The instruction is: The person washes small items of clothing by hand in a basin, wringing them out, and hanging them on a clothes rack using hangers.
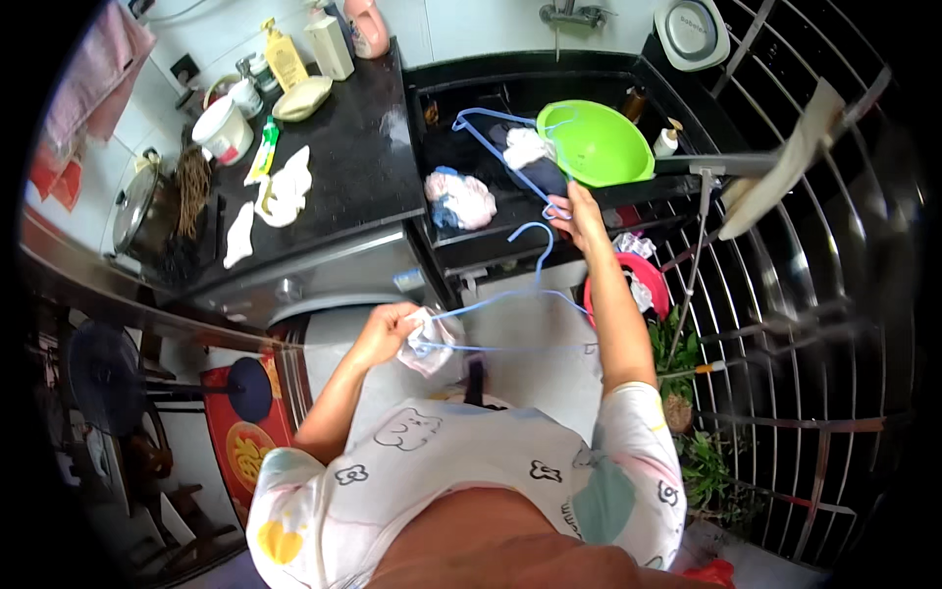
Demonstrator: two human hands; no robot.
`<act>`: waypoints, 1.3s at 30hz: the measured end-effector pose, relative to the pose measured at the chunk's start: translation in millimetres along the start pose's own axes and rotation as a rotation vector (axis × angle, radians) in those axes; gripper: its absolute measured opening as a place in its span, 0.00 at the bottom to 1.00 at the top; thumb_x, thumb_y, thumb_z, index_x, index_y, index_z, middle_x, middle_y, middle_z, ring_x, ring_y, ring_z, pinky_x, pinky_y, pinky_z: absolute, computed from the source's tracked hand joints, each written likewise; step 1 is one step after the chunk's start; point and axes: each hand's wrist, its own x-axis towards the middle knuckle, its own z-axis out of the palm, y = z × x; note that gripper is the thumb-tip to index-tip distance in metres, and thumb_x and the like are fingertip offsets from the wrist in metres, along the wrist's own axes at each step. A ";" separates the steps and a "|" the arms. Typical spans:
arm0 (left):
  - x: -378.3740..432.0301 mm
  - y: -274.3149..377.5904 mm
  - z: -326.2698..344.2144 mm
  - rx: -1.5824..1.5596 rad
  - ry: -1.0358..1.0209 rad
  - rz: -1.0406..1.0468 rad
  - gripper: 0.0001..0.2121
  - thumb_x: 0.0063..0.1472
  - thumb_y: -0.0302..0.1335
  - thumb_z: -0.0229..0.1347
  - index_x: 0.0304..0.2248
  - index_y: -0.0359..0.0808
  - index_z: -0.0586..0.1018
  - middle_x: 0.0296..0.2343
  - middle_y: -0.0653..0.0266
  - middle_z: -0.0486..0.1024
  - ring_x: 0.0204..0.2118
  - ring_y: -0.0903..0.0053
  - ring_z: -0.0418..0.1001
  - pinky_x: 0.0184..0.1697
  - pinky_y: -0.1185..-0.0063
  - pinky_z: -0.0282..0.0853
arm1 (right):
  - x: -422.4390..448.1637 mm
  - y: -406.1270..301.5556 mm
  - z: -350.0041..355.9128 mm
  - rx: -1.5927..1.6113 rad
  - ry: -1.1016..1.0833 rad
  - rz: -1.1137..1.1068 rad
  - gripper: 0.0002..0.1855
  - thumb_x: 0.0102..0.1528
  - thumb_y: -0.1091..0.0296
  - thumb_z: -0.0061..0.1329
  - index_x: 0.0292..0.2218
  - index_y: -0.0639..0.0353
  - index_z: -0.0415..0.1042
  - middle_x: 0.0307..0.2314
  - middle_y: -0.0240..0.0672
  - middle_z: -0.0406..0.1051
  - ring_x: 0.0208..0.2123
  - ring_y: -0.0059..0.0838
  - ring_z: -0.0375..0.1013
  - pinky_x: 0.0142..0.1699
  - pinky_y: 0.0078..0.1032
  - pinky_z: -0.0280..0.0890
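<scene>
My left hand grips a small pale cloth at one end of a blue clothes hanger, which hangs level in front of my body. My right hand reaches to the sink, its fingers at the end of a second blue hanger. That hanger lies over a dark cloth and a white cloth beside a green plastic basin. A bundle of pink, white and blue cloth lies to the left on the sink's near side.
On the black counter are white cloths, a soap dish, a white tub and pump bottles. A pink-red bucket with cloth stands below the sink. Metal window bars and plants line the right side.
</scene>
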 end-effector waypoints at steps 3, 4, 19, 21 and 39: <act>23.4 10.3 -2.8 -0.096 0.014 -0.027 0.05 0.57 0.24 0.49 0.29 0.31 0.75 0.21 0.75 0.70 0.24 0.91 0.64 0.28 0.88 0.61 | 13.3 -7.5 -29.6 -0.767 -0.106 -0.303 0.30 0.53 0.43 0.39 0.48 0.59 0.60 0.39 0.38 0.66 0.37 0.21 0.66 0.38 0.23 0.61; 19.1 14.7 -6.1 -0.159 0.063 -0.033 0.05 0.57 0.23 0.49 0.29 0.30 0.75 0.22 0.75 0.71 0.25 0.91 0.64 0.28 0.88 0.61 | -5.3 -27.3 -22.4 -0.743 -0.350 -0.116 0.32 0.53 0.43 0.40 0.48 0.61 0.60 0.40 0.37 0.66 0.36 0.21 0.66 0.39 0.21 0.60; 15.0 78.4 34.9 -0.262 0.710 -0.108 0.06 0.57 0.24 0.49 0.30 0.30 0.74 0.24 0.70 0.73 0.27 0.88 0.67 0.30 0.87 0.64 | 4.8 -100.6 -43.1 0.376 -1.078 0.315 0.62 0.33 0.16 0.25 0.58 0.55 0.34 0.49 0.67 0.48 0.33 0.59 0.69 0.23 0.43 0.69; 11.0 88.9 45.1 -0.189 0.791 -0.144 0.07 0.57 0.27 0.50 0.30 0.31 0.75 0.22 0.73 0.71 0.25 0.89 0.66 0.29 0.87 0.63 | 27.9 -99.9 -36.8 0.212 -1.054 0.203 0.48 0.47 0.27 0.25 0.57 0.56 0.39 0.45 0.65 0.55 0.25 0.51 0.72 0.22 0.37 0.69; -57.8 137.5 81.3 0.165 1.209 -0.379 0.10 0.51 0.18 0.48 0.35 0.29 0.75 0.23 0.69 0.70 0.27 0.87 0.64 0.33 0.86 0.63 | -6.7 -103.6 106.9 0.057 -1.580 -0.379 0.31 0.56 0.47 0.29 0.49 0.66 0.54 0.17 0.47 0.69 0.19 0.37 0.71 0.28 0.32 0.70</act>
